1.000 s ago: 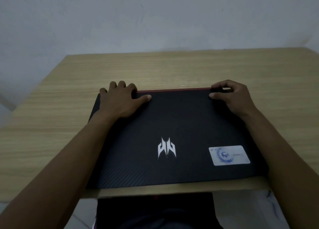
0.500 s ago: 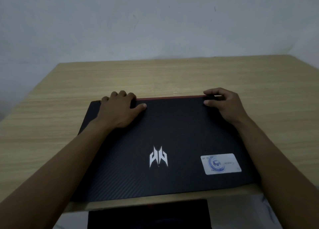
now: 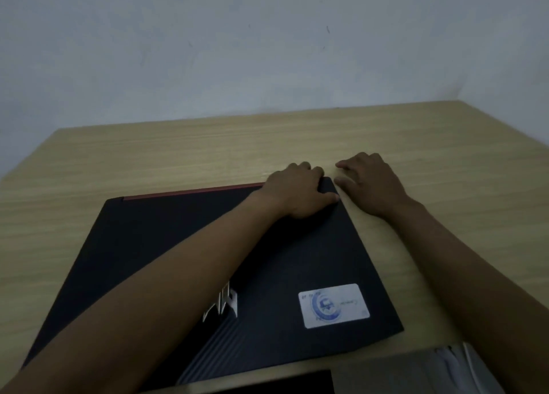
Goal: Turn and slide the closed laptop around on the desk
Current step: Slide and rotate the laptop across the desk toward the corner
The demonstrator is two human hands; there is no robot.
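Note:
The closed black laptop (image 3: 154, 245) lies flat on the wooden desk (image 3: 166, 152), with a red strip along its far edge. A white sticker (image 3: 334, 305) sits near its front right corner. My left forearm crosses the lid and partly hides the silver logo (image 3: 228, 300). My left hand (image 3: 300, 196) grips the laptop's far right corner, fingers curled over the far edge and thumb on the lid. My right hand (image 3: 371, 184) rests on the desk just right of that corner, fingers loosely bent, thumb close to the laptop's side edge.
A pale wall (image 3: 267, 51) stands right behind the desk's far edge. The laptop's front edge lies close to the desk's near edge. Bare wood lies to the right and beyond the laptop. Dark and light cloth (image 3: 445, 370) shows below the desk edge.
My left hand has crossed from the laptop's far left corner to its far right corner. My right hand has come off the lid onto the desk. The laptop sits further left in view.

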